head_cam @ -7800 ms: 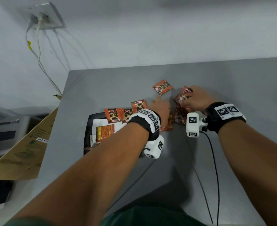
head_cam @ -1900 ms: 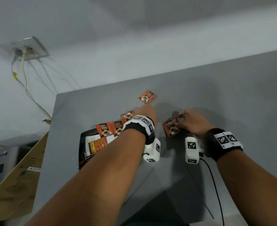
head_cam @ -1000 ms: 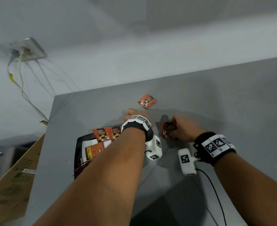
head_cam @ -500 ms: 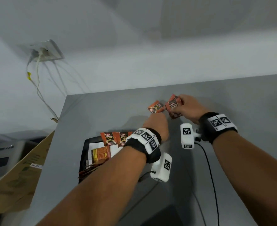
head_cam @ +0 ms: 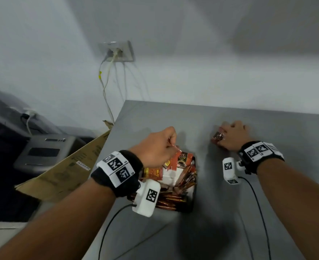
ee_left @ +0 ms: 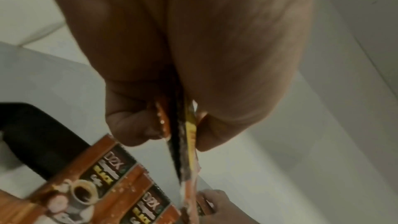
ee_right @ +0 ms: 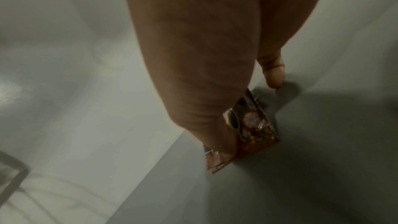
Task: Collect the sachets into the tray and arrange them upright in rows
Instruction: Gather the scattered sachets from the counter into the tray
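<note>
Black rectangular plastic tray (head_cam: 192, 186) sits nearest on the grey bench (head_cam: 267, 212), now packed with orange-brown foil coffee sachets (head_cam: 181, 180). My left hand (head_cam: 157, 147) has swung back from the far sachet and pinches a few edge-on sachets (ee_left: 185, 144) over the tray. Farther out, my right hand (head_cam: 231, 135) has dropped to the bench, gripping its small stack (ee_right: 252, 125). Bench looks cleared; seating upright remains.

Pretty dim, flat indoor light from overhead, soft shadows pooling on the desk (head_cam: 267, 212) under both arms, wide-angle bending at the edges of the head view, and both wrist views are murky, grainy and smeared close-up.
</note>
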